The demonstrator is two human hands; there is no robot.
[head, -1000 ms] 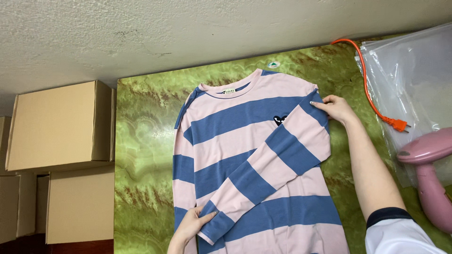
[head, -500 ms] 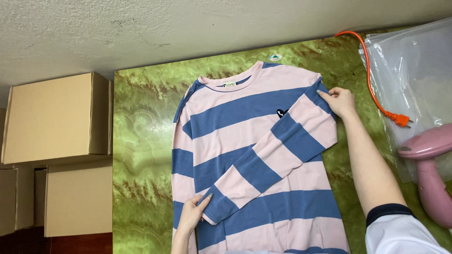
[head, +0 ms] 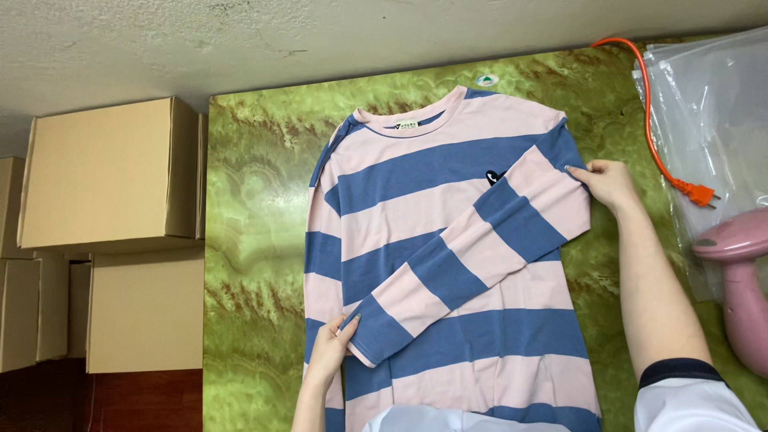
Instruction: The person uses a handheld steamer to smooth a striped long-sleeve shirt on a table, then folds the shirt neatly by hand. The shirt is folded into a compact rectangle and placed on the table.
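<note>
A pink and blue striped long-sleeved shirt lies flat on a green marbled table, collar toward the wall. Its right sleeve is folded diagonally across the front. My left hand pinches the cuff of that sleeve near the shirt's lower left edge. At the right shoulder fold, my right hand presses on the sleeve with flat fingers. The left sleeve is tucked behind the shirt's left side.
Cardboard boxes are stacked left of the table. A clear plastic bag lies at the right, with an orange cable and plug running along it. A pink garment steamer stands at the right edge.
The view has shifted slightly. My left hand has slid the cuff a little up and left over the shirt, while my right hand stays at the shoulder fold.
</note>
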